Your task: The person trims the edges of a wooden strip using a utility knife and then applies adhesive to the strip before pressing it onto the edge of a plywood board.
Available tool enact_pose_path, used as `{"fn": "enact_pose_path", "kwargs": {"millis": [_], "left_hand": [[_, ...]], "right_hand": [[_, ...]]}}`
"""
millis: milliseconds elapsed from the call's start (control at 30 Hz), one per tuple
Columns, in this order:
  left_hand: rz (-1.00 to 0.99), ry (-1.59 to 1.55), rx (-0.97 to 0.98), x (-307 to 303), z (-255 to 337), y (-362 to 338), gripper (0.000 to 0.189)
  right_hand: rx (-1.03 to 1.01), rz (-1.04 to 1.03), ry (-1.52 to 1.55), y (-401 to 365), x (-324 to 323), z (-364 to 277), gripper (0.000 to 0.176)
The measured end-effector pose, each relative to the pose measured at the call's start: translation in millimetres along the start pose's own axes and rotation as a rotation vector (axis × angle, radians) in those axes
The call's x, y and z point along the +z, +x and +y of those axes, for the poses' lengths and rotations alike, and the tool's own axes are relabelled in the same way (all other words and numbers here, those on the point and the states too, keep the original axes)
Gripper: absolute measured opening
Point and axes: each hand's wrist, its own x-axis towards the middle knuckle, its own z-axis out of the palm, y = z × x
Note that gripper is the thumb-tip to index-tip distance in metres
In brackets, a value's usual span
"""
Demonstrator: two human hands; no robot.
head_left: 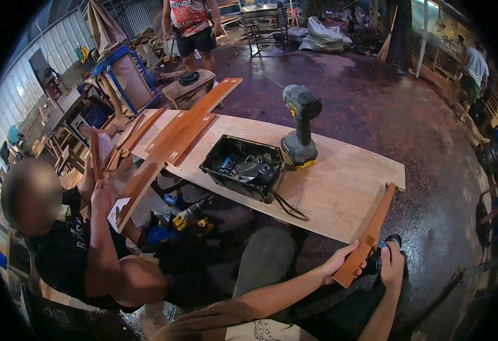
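Observation:
My left hand (340,264) is closed around the lower end of a reddish-brown wooden slat (374,221). The slat's far end rests at the right edge of a pale plywood board (340,187). A darker square mark shows on the slat near my fingers. Close beside it, my right hand (392,266) is closed in a pinch, with a small bit of blue at the fingertips; what this is I cannot make out. A cordless drill (301,125) stands upright on the board. Left of the drill sits a black bin (240,167) with hardware and a looped strap.
Several brown slats (186,128) lie across the board's left end. A seated co-worker (98,250) holds a wooden piece at left. Yellow power tools (186,216) lie below the board. Another person (189,25) stands behind, near a small wooden bench (189,88).

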Motion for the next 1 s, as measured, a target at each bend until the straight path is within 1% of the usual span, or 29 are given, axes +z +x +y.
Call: {"fn": "enact_pose_path", "kwargs": {"millis": [100, 533, 600, 733, 900, 933, 1000], "left_hand": [[-0.033, 0.006, 0.003, -0.7, 0.4, -0.1, 0.055], [0.008, 0.026, -0.004, 2.9, 2.8, -2.3, 0.055], [0.013, 0.027, -0.009, 2.7, 2.2, -2.9, 0.055], [0.002, 0.022, 0.002, 1.1, 1.2, -0.6, 0.055], [0.004, 0.016, 0.006, 2.9, 1.4, -2.3, 0.055], [0.002, 0.014, 0.012, 3.3, 1.4, -2.0, 0.055], [0.0, 0.012, 0.019, 4.2, 2.2, -2.6, 0.055]], "right_hand": [[-0.025, 0.01, -0.001, 0.0, 0.8, 3.6, 0.027], [0.025, -0.012, -0.02, -0.5, -0.8, 3.1, 0.027], [-0.031, 0.038, -0.035, -1.3, 3.2, 12.1, 0.028], [-0.03, 0.053, -0.036, -1.5, 3.8, 8.8, 0.028], [0.053, -0.012, -0.015, -0.2, 2.1, 3.1, 0.027], [0.053, -0.012, -0.016, 0.2, 2.6, 3.3, 0.027], [-0.013, 0.01, -0.007, 1.0, 3.8, 4.0, 0.027]]}}
